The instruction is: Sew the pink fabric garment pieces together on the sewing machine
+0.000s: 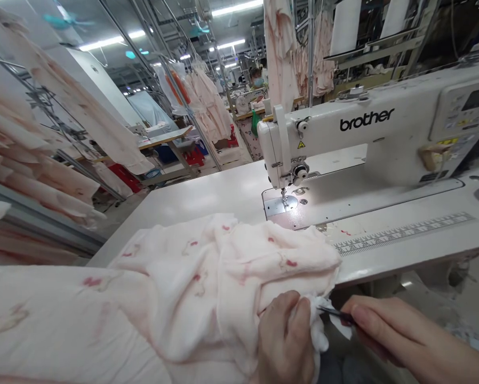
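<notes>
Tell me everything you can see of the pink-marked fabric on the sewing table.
The fabric is soft, white-looking cloth, printed with pale pink shapes and small red marks. It lies bunched in loose folds on the white table, just short of the sewing machine, and spreads towards the lower left of the view. The left hand grips a gathered edge, and a small dark pointed tool in the right hand reaches that edge.

Left hand (284, 341) and right hand (399, 332) nearly touching, both curled inward (apparently pinching)
</notes>
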Demonstrator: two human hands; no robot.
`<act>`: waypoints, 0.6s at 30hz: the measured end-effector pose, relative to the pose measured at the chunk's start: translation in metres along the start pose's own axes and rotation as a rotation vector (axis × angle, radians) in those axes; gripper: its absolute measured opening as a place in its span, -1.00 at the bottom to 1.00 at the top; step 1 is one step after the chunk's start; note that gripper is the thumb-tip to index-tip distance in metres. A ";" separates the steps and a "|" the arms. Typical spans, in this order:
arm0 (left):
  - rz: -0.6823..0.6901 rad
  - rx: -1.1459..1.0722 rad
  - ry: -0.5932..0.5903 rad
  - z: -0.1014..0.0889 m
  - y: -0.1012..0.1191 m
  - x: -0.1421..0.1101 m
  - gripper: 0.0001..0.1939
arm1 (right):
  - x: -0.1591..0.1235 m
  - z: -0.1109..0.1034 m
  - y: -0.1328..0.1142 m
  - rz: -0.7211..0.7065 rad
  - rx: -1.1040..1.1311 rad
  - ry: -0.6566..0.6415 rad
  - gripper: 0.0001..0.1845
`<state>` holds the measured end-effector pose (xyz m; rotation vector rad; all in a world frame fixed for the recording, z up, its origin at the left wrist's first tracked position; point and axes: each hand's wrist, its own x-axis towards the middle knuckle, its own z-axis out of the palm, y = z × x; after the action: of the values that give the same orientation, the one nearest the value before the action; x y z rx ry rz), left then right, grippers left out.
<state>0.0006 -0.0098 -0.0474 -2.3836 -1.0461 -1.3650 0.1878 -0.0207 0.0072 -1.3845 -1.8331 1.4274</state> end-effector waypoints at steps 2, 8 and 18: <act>0.020 0.003 -0.002 0.000 0.000 0.001 -0.72 | -0.001 -0.001 -0.001 0.015 -0.005 0.000 -0.51; 0.060 0.021 -0.030 -0.001 0.000 0.007 -0.76 | -0.004 -0.003 -0.001 0.038 -0.123 0.016 -0.55; 0.100 0.038 -0.147 -0.001 0.000 0.005 -0.71 | 0.008 -0.003 0.019 0.108 -0.229 0.084 -0.59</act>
<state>0.0010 -0.0078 -0.0433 -2.5029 -0.9643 -1.1414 0.1958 -0.0124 -0.0109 -1.6513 -1.9414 1.2186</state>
